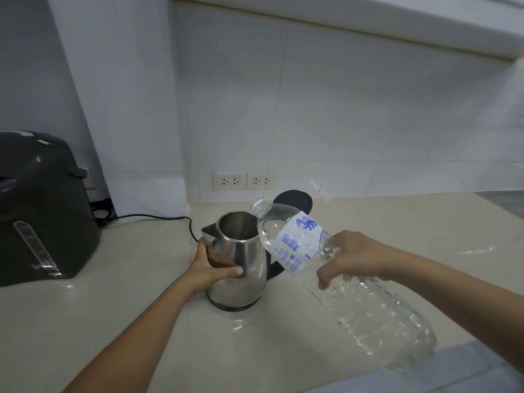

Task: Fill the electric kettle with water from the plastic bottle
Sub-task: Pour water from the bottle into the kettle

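The left hand (211, 269) clasps the steel electric kettle (241, 262) on the counter. The right hand (351, 258) grips the clear ribbed plastic bottle (326, 268) mid-body, mouth apparently uncapped. Thin walls flex; squeeze lightly.

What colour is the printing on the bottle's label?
Blue, on a clear label, seen in the head view.

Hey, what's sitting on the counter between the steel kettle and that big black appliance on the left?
In the head view, only a black power cord crosses the counter between the kettle and the black appliance; the rest is bare.
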